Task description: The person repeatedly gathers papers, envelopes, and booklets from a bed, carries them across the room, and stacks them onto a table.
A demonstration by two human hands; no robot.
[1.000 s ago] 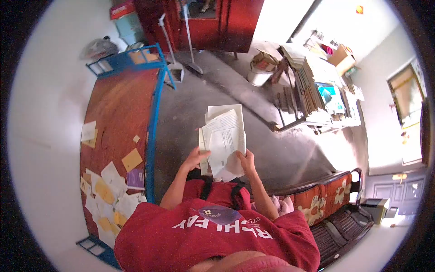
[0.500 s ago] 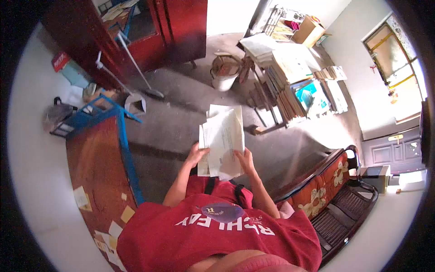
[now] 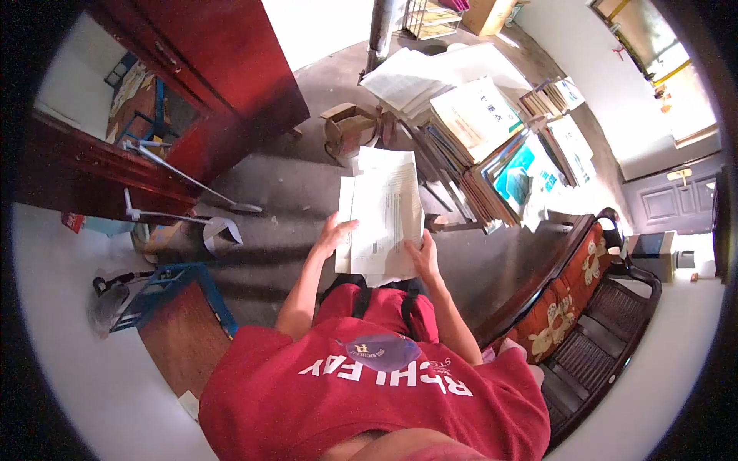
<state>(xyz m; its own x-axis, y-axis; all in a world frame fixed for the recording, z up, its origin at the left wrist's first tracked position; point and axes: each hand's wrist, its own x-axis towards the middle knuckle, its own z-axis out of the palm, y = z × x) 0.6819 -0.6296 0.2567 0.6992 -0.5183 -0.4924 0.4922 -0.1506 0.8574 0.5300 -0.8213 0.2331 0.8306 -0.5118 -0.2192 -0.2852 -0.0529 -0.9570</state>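
Mid-frame, the left hand (image 3: pixel 332 235) and right hand (image 3: pixel 423 257) clamp opposite edges of some papers (image 3: pixel 383 211); books (image 3: pixel 478 115) lie stacked at upper right.

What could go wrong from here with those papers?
1. The papers have uneven edges and sit in the grip of the left hand and right hand at their sides; loose sheets might slide out if either eases off.
2. The piles of books ahead are stacked unevenly; a bump might topple some.
3. The cardboard box sits low beside those piles; a foot might catch it.
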